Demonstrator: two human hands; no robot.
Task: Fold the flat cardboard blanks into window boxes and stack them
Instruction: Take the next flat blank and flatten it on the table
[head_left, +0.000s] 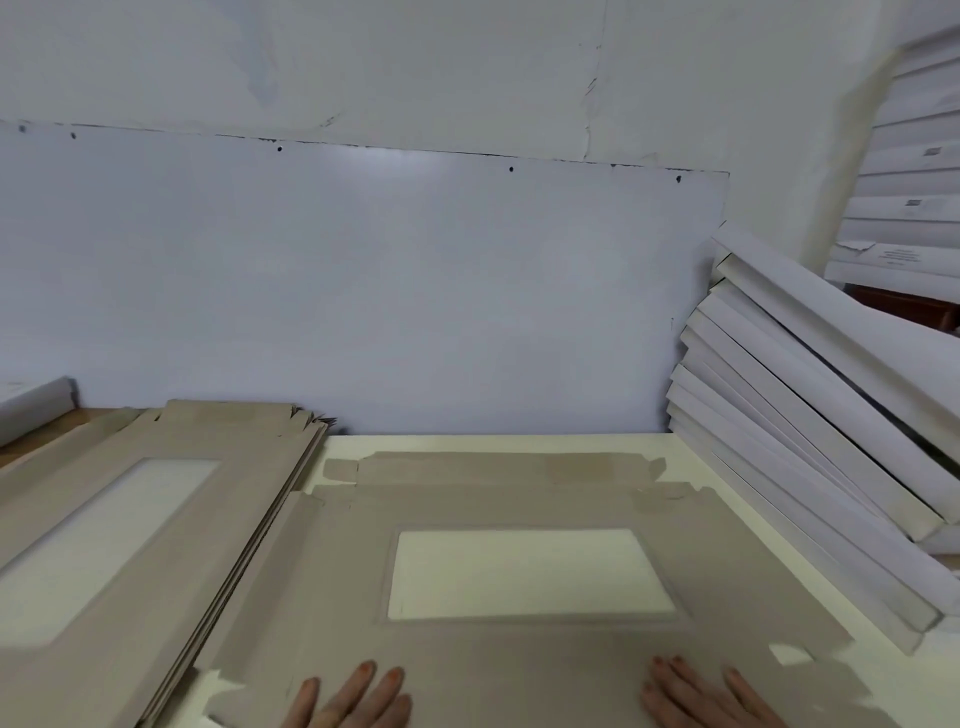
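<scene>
Flat cardboard blank (519, 660) lies brown side up on the white counter (467, 444), window cutout centred, far flaps not folded. Left hand (353, 699) and right hand (701, 699) both press flat on its near edge, fingers straight and spread, gripping nothing. Pile of unfolded blanks (130, 519) sits just left, overlapping the blank's edge; leaning stack of folded white boxes (810, 431) on the right against the wall.

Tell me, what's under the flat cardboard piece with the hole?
The pale table shows through the window of the blank. Both hands press its near edge; the rest underneath is covered.
</scene>
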